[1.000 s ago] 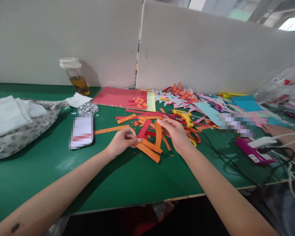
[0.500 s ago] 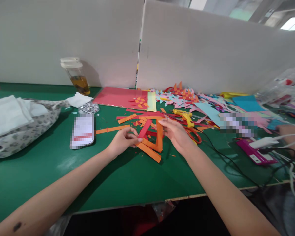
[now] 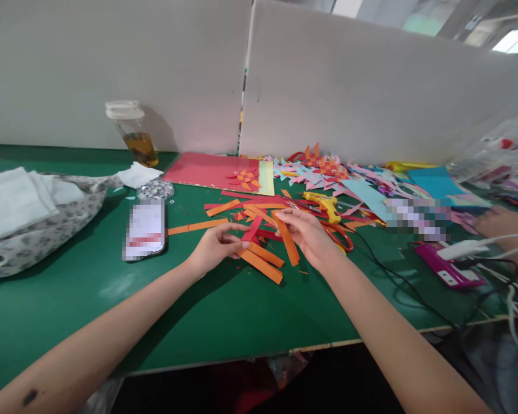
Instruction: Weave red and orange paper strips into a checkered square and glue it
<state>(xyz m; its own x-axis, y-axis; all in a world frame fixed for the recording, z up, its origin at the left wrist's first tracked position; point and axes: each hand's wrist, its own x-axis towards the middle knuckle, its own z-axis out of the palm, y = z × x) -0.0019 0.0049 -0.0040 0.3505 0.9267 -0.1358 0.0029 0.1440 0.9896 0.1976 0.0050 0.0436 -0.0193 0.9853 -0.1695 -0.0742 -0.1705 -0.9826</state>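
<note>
My left hand [image 3: 219,244] pinches orange paper strips [image 3: 261,265] together with a red paper strip [image 3: 252,230]. The two orange ends point toward the lower right, and the red one slants up and away. Between the fingertips of my right hand [image 3: 304,233] is another orange paper strip [image 3: 288,240], hanging down toward the table. Whether it joins the paper in my left hand cannot be seen. Behind my hands lie loose red and orange paper scraps [image 3: 223,208]. Orange-handled scissors [image 3: 343,237] rest beside my right wrist.
A phone [image 3: 144,230] lies at left, near a patterned cloth bag [image 3: 47,241] and a tilted drink bottle [image 3: 133,135]. At right are a yellow glue gun [image 3: 326,206], a cord and a magenta power strip [image 3: 446,267]. Another person's hand [image 3: 503,227] shows at the right edge.
The orange strip in my right hand has separated at its lower end from the strips in my left hand and swung to the right. My left hand has stayed almost still.
</note>
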